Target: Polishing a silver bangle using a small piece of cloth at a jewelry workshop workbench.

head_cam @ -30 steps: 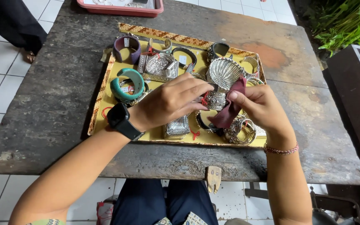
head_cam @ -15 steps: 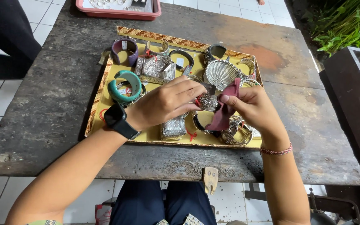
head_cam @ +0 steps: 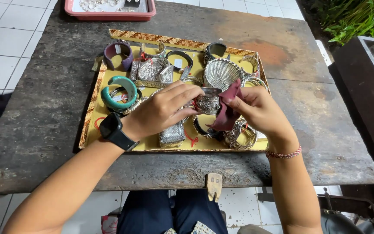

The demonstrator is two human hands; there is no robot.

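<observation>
Right now your left hand (head_cam: 163,110) pinches the silver bangle (head_cam: 207,103) above the yellow tray (head_cam: 92,115), while at three o'clock your right hand (head_cam: 260,112) presses the maroon cloth (head_cam: 227,113) against it. Polishing looks underway; next, turn the bangle steadily.

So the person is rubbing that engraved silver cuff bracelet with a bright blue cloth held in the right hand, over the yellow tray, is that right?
Not quite: the cloth is dark maroon, not bright blue, as the head view shows. The rest holds: the left hand steadies the engraved silver cuff bracelet, the right hand holds the cloth against it, and both are over the yellow tray.
</observation>
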